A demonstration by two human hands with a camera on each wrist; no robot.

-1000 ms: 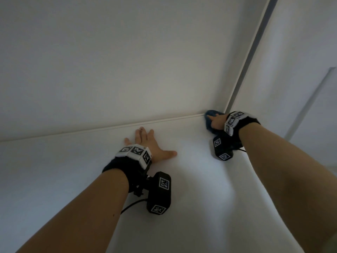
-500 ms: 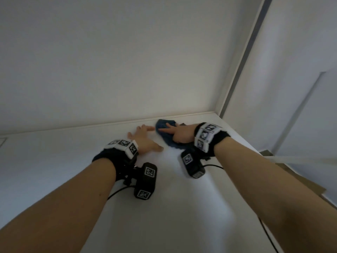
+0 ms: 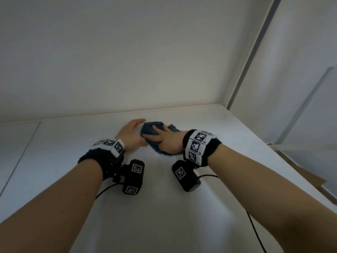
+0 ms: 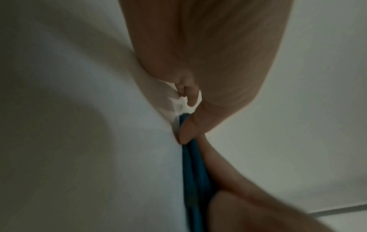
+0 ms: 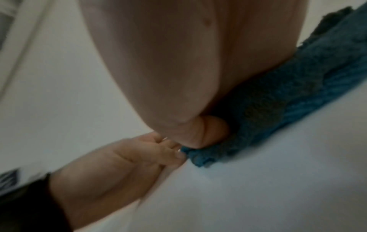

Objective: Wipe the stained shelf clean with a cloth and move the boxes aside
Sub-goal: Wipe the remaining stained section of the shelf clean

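Note:
A crumpled blue cloth (image 3: 152, 129) lies on the white shelf (image 3: 164, 207), a little in front of the back wall. My right hand (image 3: 165, 140) lies flat on the cloth with straight fingers pointing left. My left hand (image 3: 132, 133) stands on its edge at the cloth's left side, fingers extended, and touches it. In the left wrist view my thumb (image 4: 189, 128) meets the cloth (image 4: 195, 172). In the right wrist view my palm (image 5: 178, 62) covers the cloth (image 5: 298, 94) and the left hand's fingertips (image 5: 178, 154) touch its edge.
The shelf ends at a white back wall (image 3: 127, 61) and a right side panel (image 3: 291, 70), meeting at a corner. Brown cardboard (image 3: 306, 177) shows beyond the shelf's right edge. Black wrist-camera cables (image 3: 255, 230) trail over the shelf.
My right hand has swept the cloth from the back right corner leftward to the middle. My left hand has lifted from lying flat onto its edge and now meets the cloth.

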